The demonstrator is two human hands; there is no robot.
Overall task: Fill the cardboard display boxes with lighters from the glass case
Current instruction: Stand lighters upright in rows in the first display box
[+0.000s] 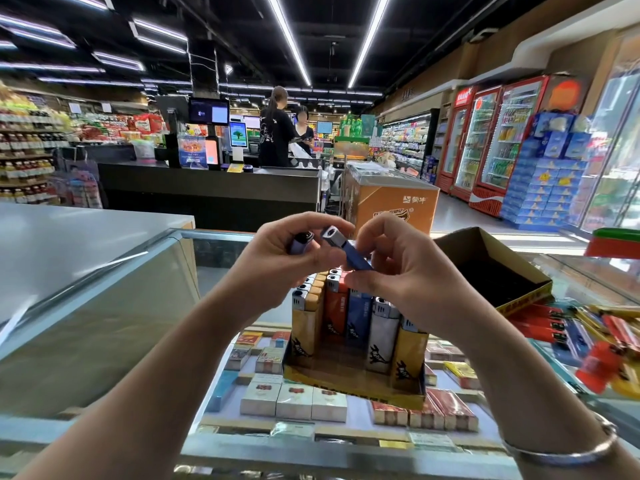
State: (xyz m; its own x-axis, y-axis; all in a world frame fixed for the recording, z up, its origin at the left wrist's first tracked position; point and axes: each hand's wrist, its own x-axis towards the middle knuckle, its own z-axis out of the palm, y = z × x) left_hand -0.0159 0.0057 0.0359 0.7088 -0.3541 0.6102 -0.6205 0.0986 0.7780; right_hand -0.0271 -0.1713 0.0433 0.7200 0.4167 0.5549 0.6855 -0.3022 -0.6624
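My left hand (277,258) grips a pale purple lighter (300,244) above the glass case. My right hand (401,268) pinches a blue lighter (349,252), tilted with its metal cap up and to the left. Both hands hover just over a cardboard display box (353,388) that stands on the glass top and holds several upright lighters (346,306) in yellow, orange, blue and white. A second cardboard box (523,258) stands open to the right, its inside dark. Loose red, yellow and blue lighters (595,334) lie in a heap at the far right.
Cigarette packs (294,400) lie in rows under the glass case top (214,441). A grey counter (79,230) sits to the left. Beyond are an orange freezer chest (391,199), a black checkout counter (207,188) with two people, and drink coolers (498,140) at right.
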